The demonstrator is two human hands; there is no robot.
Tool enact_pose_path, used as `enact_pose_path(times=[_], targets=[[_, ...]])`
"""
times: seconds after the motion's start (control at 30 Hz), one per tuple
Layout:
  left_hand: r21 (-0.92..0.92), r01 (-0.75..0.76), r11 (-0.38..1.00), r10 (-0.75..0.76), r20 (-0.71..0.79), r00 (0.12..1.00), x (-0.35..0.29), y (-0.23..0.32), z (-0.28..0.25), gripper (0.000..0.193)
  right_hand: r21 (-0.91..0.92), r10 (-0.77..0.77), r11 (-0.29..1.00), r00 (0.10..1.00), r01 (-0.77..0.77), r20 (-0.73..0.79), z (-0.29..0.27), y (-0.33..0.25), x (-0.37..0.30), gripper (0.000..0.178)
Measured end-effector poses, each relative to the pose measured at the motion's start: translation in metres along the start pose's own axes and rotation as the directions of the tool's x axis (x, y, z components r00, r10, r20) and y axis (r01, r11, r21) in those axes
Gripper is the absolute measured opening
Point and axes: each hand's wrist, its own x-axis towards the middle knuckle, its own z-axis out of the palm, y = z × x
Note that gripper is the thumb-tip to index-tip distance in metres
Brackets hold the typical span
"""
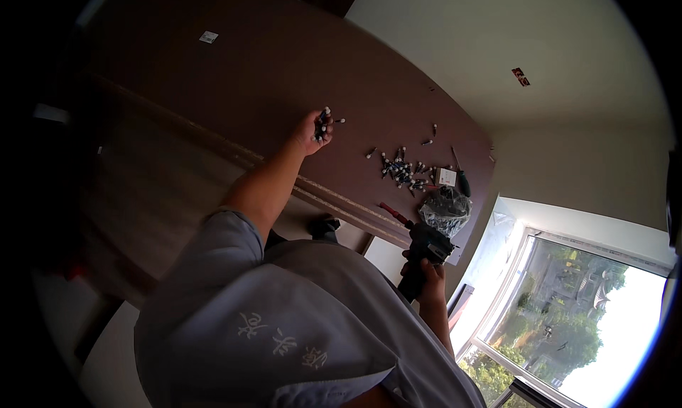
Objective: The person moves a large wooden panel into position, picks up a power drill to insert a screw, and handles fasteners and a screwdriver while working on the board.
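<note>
My left hand (307, 135) is held over a large brown board (234, 81), its fingers curled round several small dark fasteners with white ends (323, 129). One more such fastener (340, 121) is just beyond the fingers. At the lower right my right hand (431, 281) grips a black cordless drill (428, 243) by its handle. Its red-tipped front (391, 210) points up and left, over the board's near edge. A loose heap of the same fasteners (401, 172) is on the board to the right of my left hand.
Beside the heap are a small whitish box (445, 176), a screwdriver with a dark handle (463, 183) and a crumpled clear plastic bag (446, 213). Another board edge (177, 134) runs along the near side. A bright window (568, 294) is at the lower right.
</note>
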Motion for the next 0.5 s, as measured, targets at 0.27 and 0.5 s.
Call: enact_pose_path(times=[0.27,0.5], targets=[[0.223,0.089,0.971,-0.064,-0.121,0.991,-0.037,0.080,-0.014,0.025,0.026,0.012,1.000,0.999,-0.012,-0.033,0.111,0.047,-0.039,0.059],[0.157,0.144,0.977,-0.133,-0.082,0.988,-0.095,0.118,-0.016,0.014,-0.093,-0.006,0.996,0.998,0.013,0.065,0.188,0.026,-0.018,0.044]])
